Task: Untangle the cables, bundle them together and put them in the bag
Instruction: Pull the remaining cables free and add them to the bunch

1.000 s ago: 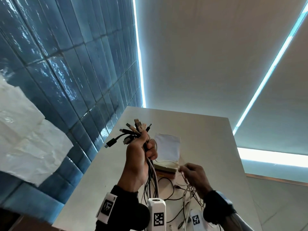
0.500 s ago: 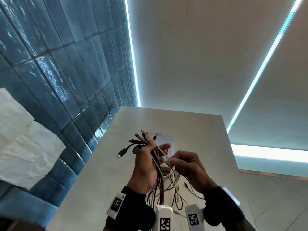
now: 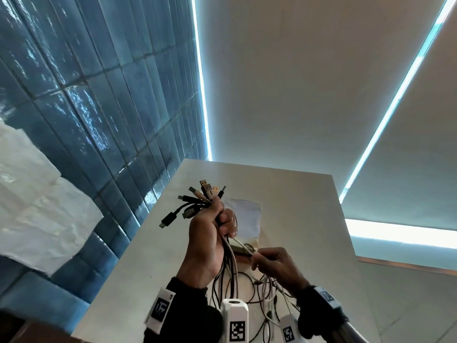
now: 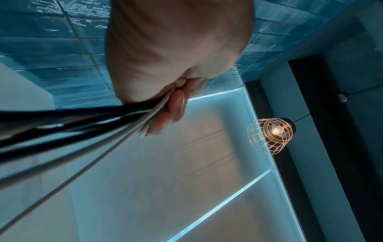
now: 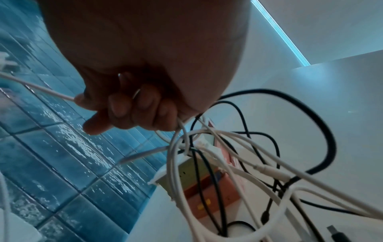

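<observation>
Your left hand (image 3: 206,240) is held up above the pale grey bench (image 3: 138,256). Its fingers are curled tight round a bunch of black and white cables (image 3: 228,273). The plug ends (image 3: 197,200) stick out of the top of your fist like a fan. The long parts hang down from your fist to the bench.

Your right hand (image 3: 278,267) is lower and to the right. Its fingers pinch one thin white cable (image 3: 241,245). This cable runs tight from your left hand to your right hand. More white cables (image 5: 238,155) hang in loops under your right hand, mixed up with black ones.

A clear plastic bag with something white inside (image 3: 247,219) lies on the bench behind your hands. A small orange and green box (image 5: 209,188) lies near it, under the cable loops. A shiny blue tiled wall (image 3: 86,107) is on the left.
</observation>
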Action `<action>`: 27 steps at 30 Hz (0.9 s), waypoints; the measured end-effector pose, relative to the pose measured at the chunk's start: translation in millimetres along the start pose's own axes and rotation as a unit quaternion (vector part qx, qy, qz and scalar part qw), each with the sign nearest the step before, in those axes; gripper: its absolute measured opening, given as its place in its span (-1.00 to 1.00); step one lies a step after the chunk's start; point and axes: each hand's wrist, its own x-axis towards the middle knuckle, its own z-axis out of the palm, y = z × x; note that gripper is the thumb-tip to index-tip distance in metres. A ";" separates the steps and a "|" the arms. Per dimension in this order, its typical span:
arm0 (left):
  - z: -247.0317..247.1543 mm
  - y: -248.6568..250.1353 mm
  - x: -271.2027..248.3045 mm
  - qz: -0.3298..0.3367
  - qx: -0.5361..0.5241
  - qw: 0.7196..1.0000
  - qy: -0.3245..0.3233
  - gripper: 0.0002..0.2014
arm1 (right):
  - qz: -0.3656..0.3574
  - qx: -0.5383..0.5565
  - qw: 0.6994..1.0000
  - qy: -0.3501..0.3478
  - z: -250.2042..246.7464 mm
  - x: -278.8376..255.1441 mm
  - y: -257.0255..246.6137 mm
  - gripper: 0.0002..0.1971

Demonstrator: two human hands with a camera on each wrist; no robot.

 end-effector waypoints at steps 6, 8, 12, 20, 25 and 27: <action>-0.5 4.5 -8.1 0.007 0.013 1.000 -0.002 -0.63 | -0.010 -0.036 0.999 -0.011 -2.1 4.3 18.2 -0.65; -0.9 8.2 -9.6 0.012 0.013 1.000 -0.003 -0.64 | -0.009 -0.043 0.999 -0.013 -1.9 5.7 23.8 -0.64; -1.5 18.9 -11.1 0.028 0.009 1.000 -0.004 -0.64 | -0.003 -0.066 0.998 -0.021 -5.0 2.7 33.7 -0.62; -5.0 30.6 -13.8 0.039 0.007 0.999 0.001 -0.63 | 0.043 -0.085 0.995 -0.019 -13.9 -2.8 53.2 -0.67; -8.3 26.9 -8.7 0.031 0.041 0.999 0.004 -0.65 | 0.052 -0.100 0.993 0.038 -13.5 -0.6 48.3 -0.69; -9.9 22.0 -4.0 0.009 0.056 0.998 0.014 -0.65 | 0.050 -0.081 0.990 0.103 -16.6 1.4 35.2 -0.72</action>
